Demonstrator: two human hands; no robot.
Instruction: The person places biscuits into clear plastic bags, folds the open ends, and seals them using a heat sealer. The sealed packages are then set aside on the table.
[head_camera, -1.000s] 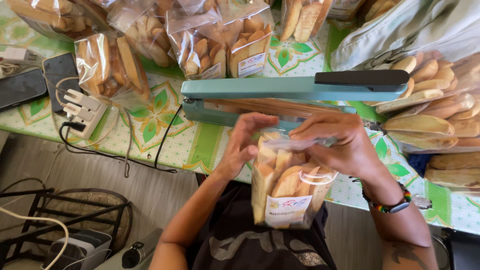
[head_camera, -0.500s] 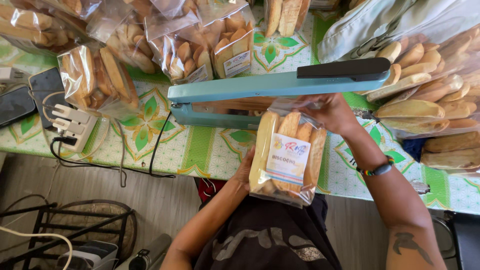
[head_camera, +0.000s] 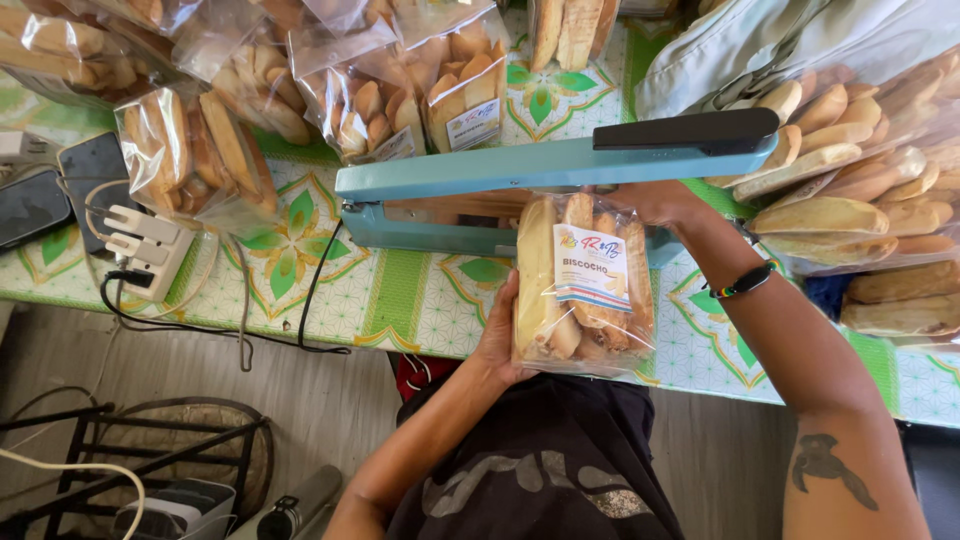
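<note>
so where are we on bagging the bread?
Done: sealed bags piled at the back of the table. In hand: left hand under and right hand atop a filled bag, its mouth in the blue sealer, whose arm is raised. Left: loose bread on the right.
</note>
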